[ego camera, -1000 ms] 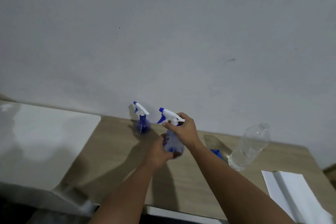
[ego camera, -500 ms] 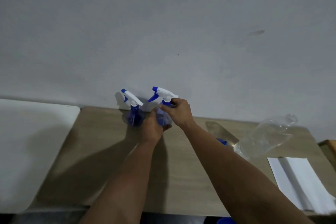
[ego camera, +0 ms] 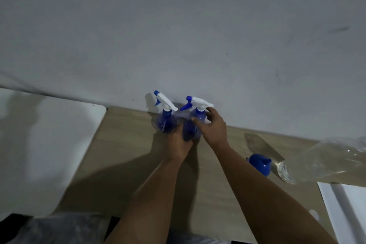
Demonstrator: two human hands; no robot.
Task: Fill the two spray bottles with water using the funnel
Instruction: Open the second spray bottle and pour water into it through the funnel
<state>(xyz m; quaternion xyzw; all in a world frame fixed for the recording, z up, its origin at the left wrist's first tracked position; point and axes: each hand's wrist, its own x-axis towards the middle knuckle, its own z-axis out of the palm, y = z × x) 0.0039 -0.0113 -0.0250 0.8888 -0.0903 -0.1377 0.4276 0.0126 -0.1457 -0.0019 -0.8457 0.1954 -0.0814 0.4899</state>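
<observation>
Blue bottle (ego camera: 191, 125) looks light, slick plastic: my left hand (ego camera: 179, 143) grips its body, right hand (ego camera: 213, 127) pinches its neck.

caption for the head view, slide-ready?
Both hands grip the right spray bottle beside its twin; funnel lies unused.

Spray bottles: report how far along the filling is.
Done: both spray bottles carry their trigger heads; the left bottle stands by the wall. Fill levels can't be read. In hand: the left hand grips the right bottle low, the right hand its shoulder. Left: unclear; the funnel lies unused beside the water bottle.
</observation>
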